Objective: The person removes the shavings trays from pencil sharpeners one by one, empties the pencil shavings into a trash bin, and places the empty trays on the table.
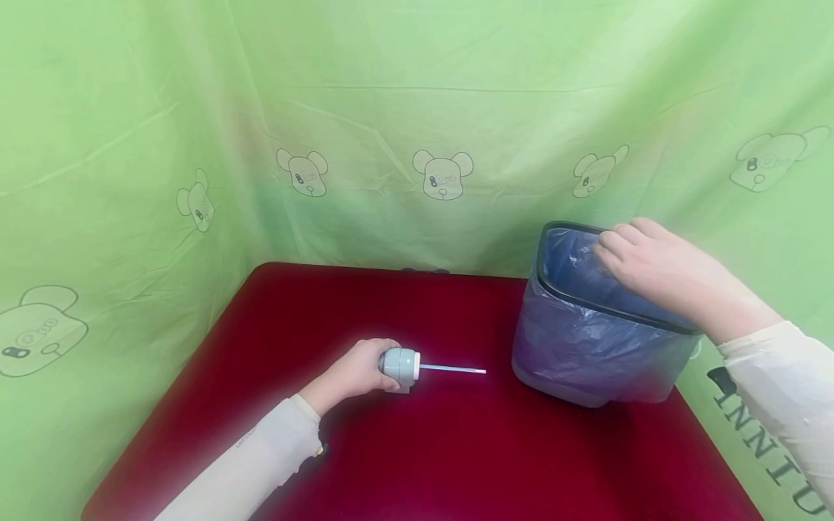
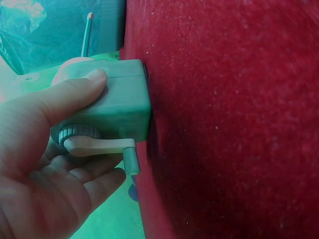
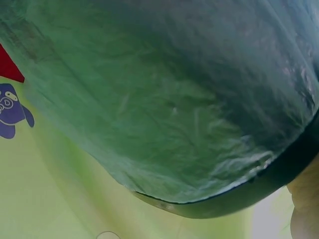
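My left hand (image 1: 357,369) grips a pale green hand-crank pencil sharpener (image 1: 399,364), its thumb lying across the body in the left wrist view. A light blue pencil (image 1: 452,368) sticks out of the sharpener's front toward the right. On the back, a crank handle (image 2: 99,146) shows above the curled fingers. Over the open top of a bin (image 1: 589,394) hangs my right hand (image 1: 641,257), its fingers bent downward. Whatever lies under those fingers is hidden. Only a blurred bit of that hand shows at the right wrist view's edge.
A translucent bag (image 1: 586,336) lines the bin and folds over its dark rim (image 1: 542,271). The bin stands at the right side of a red-covered table (image 1: 456,456). Green cloth (image 1: 365,72) with bear heads encloses the table's back and sides.
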`<act>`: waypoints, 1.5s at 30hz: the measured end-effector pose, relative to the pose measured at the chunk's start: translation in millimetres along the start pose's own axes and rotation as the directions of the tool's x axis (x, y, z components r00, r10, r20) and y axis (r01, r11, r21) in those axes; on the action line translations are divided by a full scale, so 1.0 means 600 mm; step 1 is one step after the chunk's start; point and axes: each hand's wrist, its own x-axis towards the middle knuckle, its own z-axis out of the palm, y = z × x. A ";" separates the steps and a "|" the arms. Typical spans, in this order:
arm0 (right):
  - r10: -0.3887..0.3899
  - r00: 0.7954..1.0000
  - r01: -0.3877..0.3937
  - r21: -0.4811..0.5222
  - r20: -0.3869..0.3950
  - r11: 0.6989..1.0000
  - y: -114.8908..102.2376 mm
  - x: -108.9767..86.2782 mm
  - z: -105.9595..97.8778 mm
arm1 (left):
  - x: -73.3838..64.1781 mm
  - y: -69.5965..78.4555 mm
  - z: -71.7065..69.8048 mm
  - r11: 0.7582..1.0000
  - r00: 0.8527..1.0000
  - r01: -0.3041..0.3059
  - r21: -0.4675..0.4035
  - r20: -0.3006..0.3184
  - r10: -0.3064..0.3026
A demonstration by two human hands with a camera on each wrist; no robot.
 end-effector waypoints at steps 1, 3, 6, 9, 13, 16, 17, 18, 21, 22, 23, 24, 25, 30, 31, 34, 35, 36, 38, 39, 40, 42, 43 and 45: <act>-0.005 1.000 0.005 -0.002 -0.002 1.000 0.000 0.000 0.000 | 0.000 0.000 0.000 1.000 1.000 0.000 0.001 0.000 0.000; -0.010 1.000 0.010 -0.005 -0.005 1.000 0.000 0.000 0.001 | -0.001 0.000 0.000 1.000 1.000 0.002 0.005 -0.001 -0.002; -0.018 1.000 0.017 -0.006 -0.007 1.000 0.001 0.000 0.002 | -0.002 0.001 0.000 1.000 1.000 0.004 0.009 -0.004 -0.004; -0.023 1.000 0.023 -0.006 -0.011 1.000 0.001 0.001 0.002 | -0.001 0.001 0.000 1.000 1.000 0.005 0.007 -0.003 -0.005; -0.032 0.999 0.032 -0.008 -0.022 0.999 0.001 0.002 0.001 | 0.000 0.000 0.001 1.000 1.000 0.003 0.006 0.000 -0.003; -0.041 0.999 0.041 -0.010 -0.023 0.999 0.000 0.004 -0.001 | 0.001 -0.001 0.002 1.000 1.000 0.002 0.007 0.001 -0.002; -0.043 0.999 0.043 -0.008 -0.021 0.999 0.000 0.004 -0.001 | 0.000 -0.001 0.002 1.000 1.000 0.003 0.006 0.002 -0.003; -0.045 0.999 0.045 -0.007 -0.019 0.999 0.000 0.004 -0.002 | 0.000 0.000 0.002 1.000 1.000 0.004 0.005 0.002 -0.004; -0.051 0.999 0.051 -0.005 -0.012 0.999 -0.001 0.005 -0.002 | 0.001 0.000 0.002 1.000 1.000 0.004 0.006 0.002 -0.004; -0.054 0.999 0.054 -0.006 -0.008 0.999 -0.001 0.005 -0.001 | 0.001 0.000 0.002 1.000 1.000 0.003 0.006 0.001 -0.003; -0.056 0.998 0.056 -0.007 -0.005 0.998 -0.001 0.005 -0.001 | 0.001 0.000 0.002 1.000 1.000 0.002 0.006 0.001 -0.002; -0.059 0.998 0.059 -0.010 -0.002 0.998 -0.001 0.005 0.000 | 0.002 0.000 0.002 1.000 1.000 0.001 0.006 0.001 -0.001; -0.062 0.998 0.062 -0.012 0.000 0.998 -0.001 0.005 0.000 | 0.002 0.000 0.002 1.000 1.000 0.000 0.006 0.002 0.000; -0.070 0.998 0.070 -0.020 0.007 0.997 0.000 0.005 0.001 | 0.003 -0.001 0.003 1.000 1.000 -0.002 0.008 0.002 0.002; -0.071 0.997 0.072 -0.020 0.008 0.997 0.000 0.005 0.002 | 0.003 -0.001 0.003 1.000 1.000 -0.002 0.008 0.001 0.002; -0.076 0.997 0.076 -0.027 0.006 0.997 0.001 0.006 0.003 | 0.003 -0.001 0.003 1.000 1.000 -0.003 0.006 0.000 0.003; -0.078 0.997 0.078 -0.031 0.004 0.996 0.001 0.007 0.003 | 0.003 -0.001 0.003 1.000 1.000 -0.004 0.005 -0.001 0.004; -0.081 0.997 0.081 -0.033 0.000 0.996 0.002 0.007 0.004 | 0.003 -0.001 0.003 1.000 1.000 -0.004 0.004 -0.001 0.004; -0.088 0.996 0.087 -0.040 -0.009 0.995 0.003 0.009 0.005 | 0.003 0.000 0.003 1.000 1.000 -0.005 0.003 -0.002 0.005; -0.090 0.996 0.090 -0.040 -0.015 0.995 0.003 0.009 0.005 | 0.003 0.000 0.003 1.000 1.000 -0.005 0.003 -0.002 0.005; -0.093 0.995 0.092 -0.040 -0.020 0.995 0.004 0.010 0.006 | 0.003 0.000 0.003 1.000 1.000 -0.004 0.003 -0.002 0.004; -0.097 0.995 0.096 -0.037 -0.027 0.995 0.004 0.010 0.007 | 0.002 0.000 0.003 1.000 1.000 -0.002 0.003 -0.002 0.002; -0.099 0.995 0.098 -0.038 -0.027 0.994 0.005 0.011 0.007 | 0.002 0.000 0.003 1.000 1.000 -0.001 0.002 -0.002 0.001; -0.100 0.995 0.100 -0.036 -0.023 0.994 0.005 0.011 0.008 | 0.003 0.000 0.003 1.000 1.000 0.000 0.005 -0.003 0.000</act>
